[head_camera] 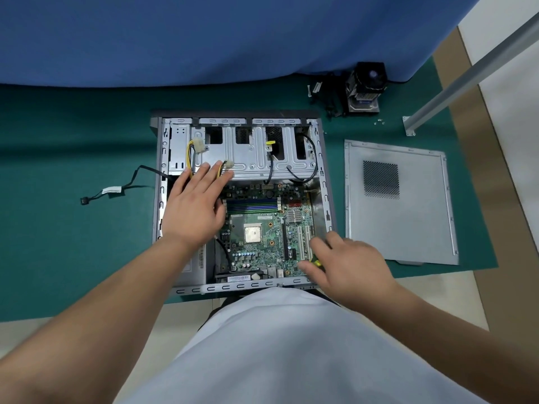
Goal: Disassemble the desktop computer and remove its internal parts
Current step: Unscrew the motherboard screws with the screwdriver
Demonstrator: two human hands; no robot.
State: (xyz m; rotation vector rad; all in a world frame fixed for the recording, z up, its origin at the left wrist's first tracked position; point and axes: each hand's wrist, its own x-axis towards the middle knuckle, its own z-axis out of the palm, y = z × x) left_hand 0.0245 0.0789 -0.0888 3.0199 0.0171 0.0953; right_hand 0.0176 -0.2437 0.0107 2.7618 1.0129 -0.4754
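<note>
Green counter [73, 243] carries the open case [159, 199]. Left hand [194, 205] lies flat, fingers straight, steadying it; right hand [347, 266] grips a screwdriver [315, 262] at the motherboard [262, 228], lower right.

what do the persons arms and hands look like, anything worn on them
Both forearms are bare up to the frame's edge: no sleeves show on them. The left hand and right hand wear no gloves, and no watch, wristband or ring is visible on either wrist or on the fingers. No cables or markings are attached to the arms. A white garment covers the torso below them.
</note>
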